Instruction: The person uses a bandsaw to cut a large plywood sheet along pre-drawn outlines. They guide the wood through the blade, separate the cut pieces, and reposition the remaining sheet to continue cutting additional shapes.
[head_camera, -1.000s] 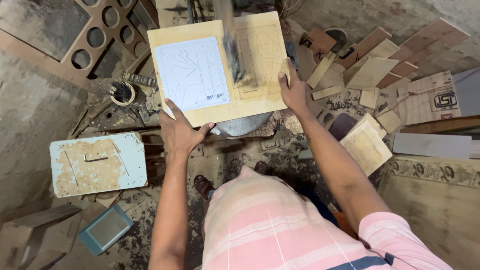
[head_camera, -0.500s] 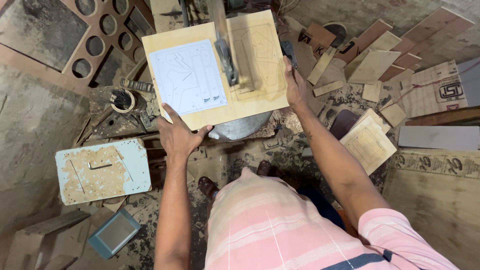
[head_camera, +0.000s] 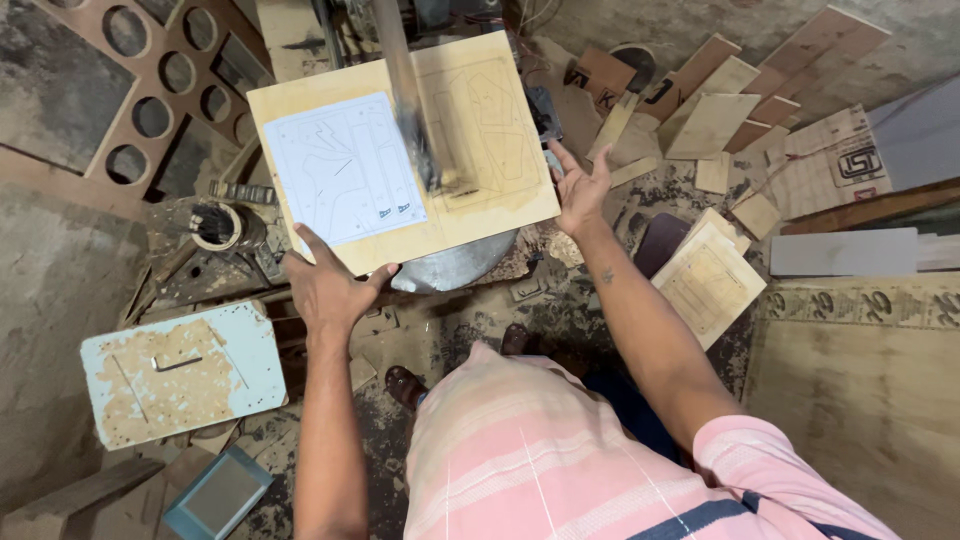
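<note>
Two bare hands work a plywood board (head_camera: 480, 140) that lies flat on a round metal machine table (head_camera: 455, 265), seen from above. A white paper template (head_camera: 345, 170) printed with outline shapes is stuck to the left half of the board; the right half carries drawn pencil outlines. A vertical saw arm (head_camera: 405, 90), blurred, crosses the board near its middle and meets it just right of the template.

Left hand (head_camera: 325, 285): grips the near left corner of the board. The thumb lies along the near edge, pointing right; the forefinger points up along the left edge. The remaining fingers are under the board, so their position cannot be told.

Right hand (head_camera: 580, 185): sits at the right edge of the board, near its lower right corner. The palm faces the board edge and the fingers are spread apart and open, not closed on anything. Whether the palm touches the edge cannot be told.

Surroundings:
- Left: a brown panel with round cut-outs (head_camera: 150, 90), a roll of tape (head_camera: 215, 225), and a worn pale blue board (head_camera: 180, 370) on the floor
- Right: scattered offcuts (head_camera: 710, 120) and a small square board with a drawn pattern (head_camera: 710, 285)
- Bottom: the person's pink striped shirt (head_camera: 560, 450) and a sandalled foot (head_camera: 405, 385) on the dusty floor
</note>
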